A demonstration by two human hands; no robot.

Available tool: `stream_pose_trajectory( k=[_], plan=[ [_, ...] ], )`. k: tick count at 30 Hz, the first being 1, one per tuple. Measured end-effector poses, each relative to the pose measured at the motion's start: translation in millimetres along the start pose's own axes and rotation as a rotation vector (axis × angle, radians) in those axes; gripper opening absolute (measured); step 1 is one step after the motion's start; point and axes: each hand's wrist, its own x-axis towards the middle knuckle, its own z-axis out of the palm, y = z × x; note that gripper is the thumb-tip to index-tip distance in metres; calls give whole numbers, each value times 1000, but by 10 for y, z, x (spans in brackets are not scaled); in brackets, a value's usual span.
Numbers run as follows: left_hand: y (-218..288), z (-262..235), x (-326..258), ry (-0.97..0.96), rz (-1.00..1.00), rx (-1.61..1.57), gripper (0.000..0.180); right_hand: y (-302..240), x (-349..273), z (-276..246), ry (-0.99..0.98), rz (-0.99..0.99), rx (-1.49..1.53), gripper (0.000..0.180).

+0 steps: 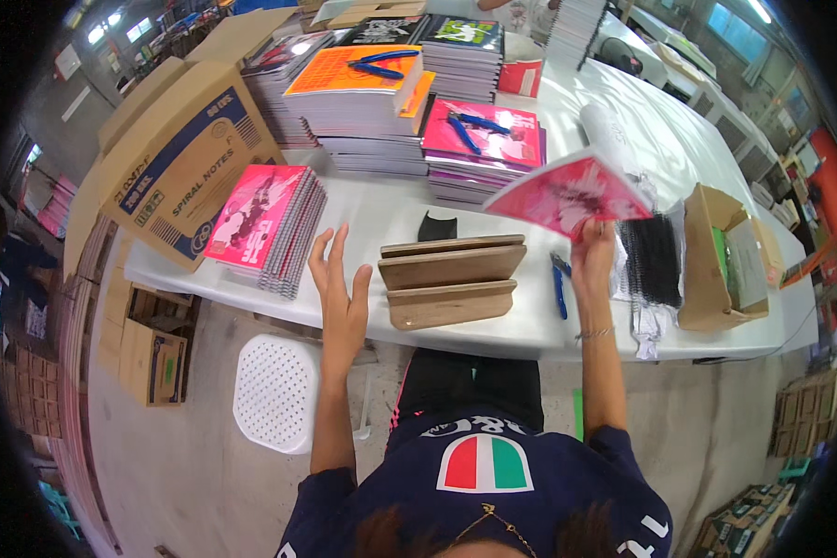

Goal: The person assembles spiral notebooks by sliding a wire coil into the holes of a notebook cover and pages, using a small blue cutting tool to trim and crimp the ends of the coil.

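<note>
My right hand (592,256) grips a pink-covered notebook (567,193) by its lower edge, raised over the table and tilted. No spiral coil can be made out on it. My left hand (342,302) is open with its fingers spread, touching nothing, between a stack of pink spiral notebooks (262,216) and a slotted wooden stand (451,279). Behind the stand sits a small black curved piece (437,226). Blue-handled pliers (560,284) lie beside my right wrist. Just right of them, a bundle of black spiral coils (653,260) rests on crumpled plastic.
Orange notebooks (358,98) and a pink stack (484,149) stand at the back, each topped with blue-handled pliers. A big cardboard carton (195,158) leans at left. An open cardboard box (707,302) sits at right. Below the table is a white stool (276,395).
</note>
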Motion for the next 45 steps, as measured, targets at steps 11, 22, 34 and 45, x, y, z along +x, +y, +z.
stream_pose_trajectory(
  k=[11, 22, 34, 45],
  plan=[
    [-275, 400, -108, 48, -211, -542, 56, 359, -565, 130, 102, -38, -415, 43],
    [-485, 309, 174, -137, -185, -494, 69, -318, -572, -116, 222, -561, -1837, 52],
    [-496, 275, 305, -198, -235, -523, 71, -944, -598, -1294, 298, -77, -2022, 30],
    [-454, 413, 152, 41, -128, -241, 67, -1181, -534, -1234, 441, -150, -1523, 16]
  ],
)
